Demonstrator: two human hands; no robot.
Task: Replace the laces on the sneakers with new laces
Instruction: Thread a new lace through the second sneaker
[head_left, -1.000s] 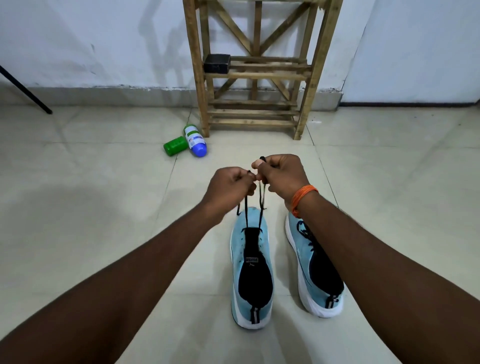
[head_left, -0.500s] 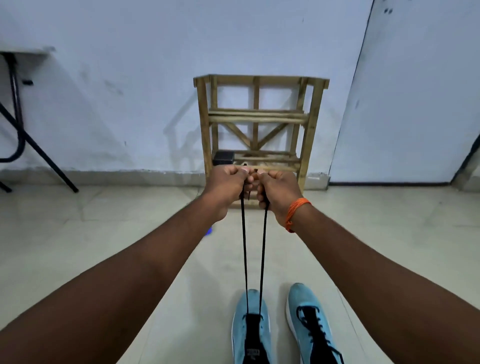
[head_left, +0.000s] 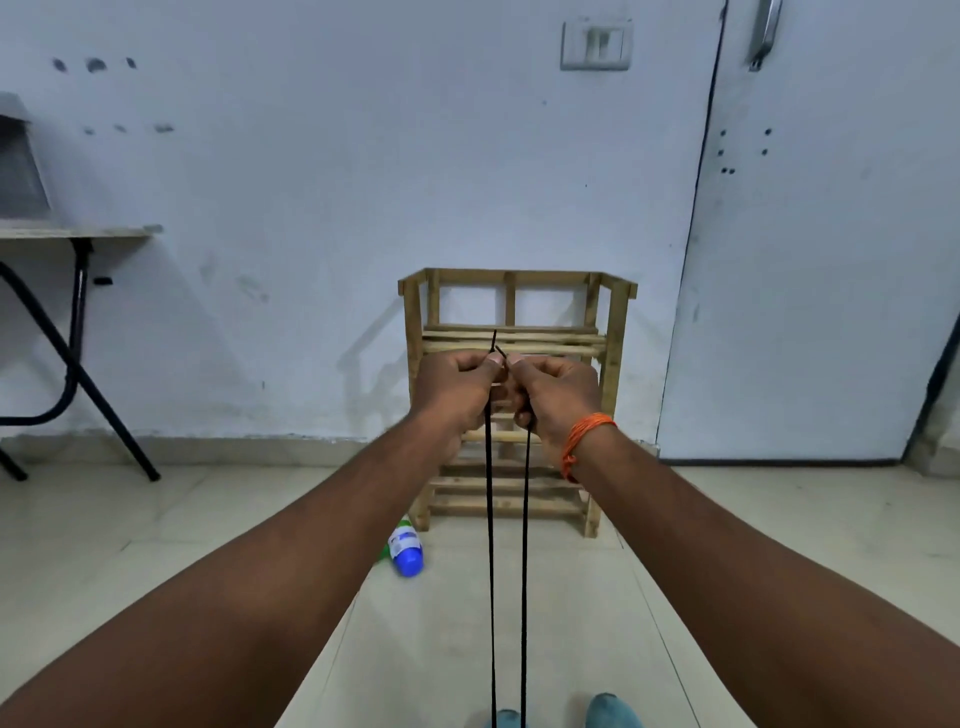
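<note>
The hands have come up a long way in the last second. They were low, just over the sneaker (head_left: 505, 721), with only a short run of lace (head_left: 490, 545) showing. Now the left hand (head_left: 457, 389) and right hand (head_left: 556, 395) are up in front of the rack (head_left: 615, 332), knuckles together. Each pinches one end of the lace, and both tips poke up above the thumbs. Two black strands drop from the fists, straight and side by side, to the sneaker, of which only the toe shows at the bottom edge. The other sneaker (head_left: 613, 711) sits just beside it on the floor (head_left: 208, 519).

I'd say the slack has been drawn through the lowest eyelets and the ends are being matched for length. The criss-crossing up the shoe looks not yet done.
</note>
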